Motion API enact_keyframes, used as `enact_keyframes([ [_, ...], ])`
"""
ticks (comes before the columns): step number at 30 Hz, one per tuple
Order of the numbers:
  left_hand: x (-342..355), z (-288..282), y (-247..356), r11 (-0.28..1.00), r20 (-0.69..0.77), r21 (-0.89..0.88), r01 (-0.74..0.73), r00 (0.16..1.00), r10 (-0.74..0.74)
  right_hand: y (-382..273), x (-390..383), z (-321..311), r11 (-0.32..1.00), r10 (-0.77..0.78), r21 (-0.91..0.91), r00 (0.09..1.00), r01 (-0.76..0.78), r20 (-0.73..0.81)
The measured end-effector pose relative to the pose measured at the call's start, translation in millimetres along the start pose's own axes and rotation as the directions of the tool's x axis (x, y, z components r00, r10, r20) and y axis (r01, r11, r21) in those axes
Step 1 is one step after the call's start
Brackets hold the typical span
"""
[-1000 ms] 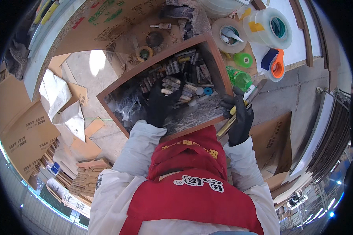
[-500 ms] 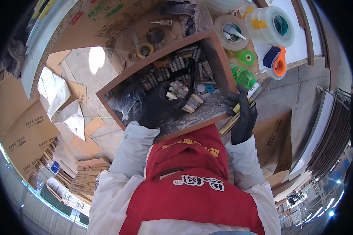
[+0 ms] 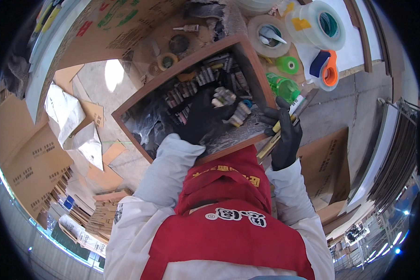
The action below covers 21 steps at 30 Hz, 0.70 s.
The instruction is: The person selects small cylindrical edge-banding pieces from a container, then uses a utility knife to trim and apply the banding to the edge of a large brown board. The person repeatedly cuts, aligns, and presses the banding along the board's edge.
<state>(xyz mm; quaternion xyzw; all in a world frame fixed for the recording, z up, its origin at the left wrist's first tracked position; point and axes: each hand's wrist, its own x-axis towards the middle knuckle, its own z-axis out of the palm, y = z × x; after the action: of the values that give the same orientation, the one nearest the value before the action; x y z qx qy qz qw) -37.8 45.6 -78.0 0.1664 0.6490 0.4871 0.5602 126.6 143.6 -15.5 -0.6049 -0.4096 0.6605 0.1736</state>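
A brown wooden box [image 3: 259, 70], like a drawer, holds several rows of short, thick sticks [image 3: 184, 88] resembling crayons. Inside it, my left hand [image 3: 203, 119] in a black glove closes on a bunch of pale sticks [image 3: 224, 97]. More of the light sticks [image 3: 240, 115] lie just right of its fingers. By the box's right side, my right hand [image 3: 287, 140], also gloved in black, is wrapped round a slim yellow tool [image 3: 269, 146]. A white pen-like stick and a grey blade-like piece [image 3: 305, 100] stick out above that hand; their exact kinds cannot be made out.
A green bottle [image 3: 283, 87], a green tape roll [image 3: 288, 65], large clear tape rolls [image 3: 308, 25] and an orange-and-blue tape dispenser [image 3: 330, 70] stand at the right. Crumpled clear plastic [image 3: 147, 126] fills the box's left end. Cardboard sheets [image 3: 37, 161] lean at the left.
My left hand has shifted to the right inside the box, and the sticks in and beside it have moved right as well. My right hand keeps its hold on the yellow tool.
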Motion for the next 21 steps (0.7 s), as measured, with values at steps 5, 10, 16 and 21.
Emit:
enact_keyframes([
  [5, 34, 29, -25, 0.797, -0.297, 0.545, -0.26, 0.829, 0.473, 4, 0, -3, 0.999, -0.03, -0.033, 1.0, 0.03, 0.006],
  [10, 59, 12, -62, 0.546, -0.503, 0.823, 0.156, 0.647, 0.573, 5, -1, -4, 0.996, -0.043, -0.072, 0.999, 0.044, 0.017],
  [16, 47, -7, -71, 0.634, -0.431, 0.767, 0.096, 0.809, 0.4, 1, -2, -2, 0.999, -0.012, -0.034, 1.0, 0.013, 0.027],
  [21, -13, 3, -18, 0.779, -0.192, 0.61, -0.147, 0.926, 0.325, 4, 1, -7, 1.0, -0.024, -0.013, 0.999, 0.024, 0.044],
])
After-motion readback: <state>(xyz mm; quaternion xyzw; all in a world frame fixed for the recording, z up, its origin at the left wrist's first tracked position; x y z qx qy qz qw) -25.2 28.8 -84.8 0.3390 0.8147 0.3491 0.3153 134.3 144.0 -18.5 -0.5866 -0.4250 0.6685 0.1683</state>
